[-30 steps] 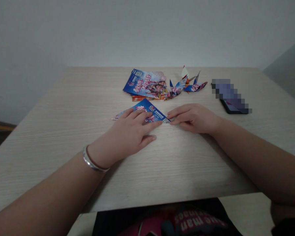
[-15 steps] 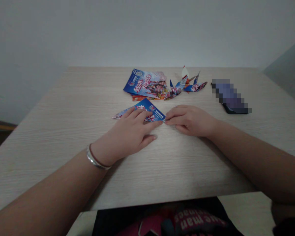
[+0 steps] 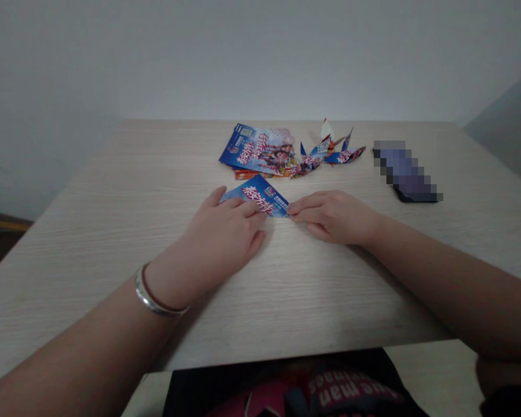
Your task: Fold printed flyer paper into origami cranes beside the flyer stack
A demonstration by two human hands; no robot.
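A blue printed paper [image 3: 260, 198], folded into a triangle, lies on the pale wooden table [image 3: 113, 191] in front of me. My left hand [image 3: 221, 237] lies flat on its near left part, fingers stretched over it. A silver bangle sits on that wrist. My right hand [image 3: 330, 215] rests to the right, its fingertips pressed together on the paper's right corner.
Behind the triangle lies a pile of blue printed leaflets [image 3: 256, 149]. Right of it stand several small folded paper figures [image 3: 330, 149]. A dark phone [image 3: 406, 174] lies at the right. The table's near edge runs just before my lap.
My left hand has slid back and to the left across the paper, and the paper's left tip no longer shows past it. My right hand has shifted slightly left onto the corner.
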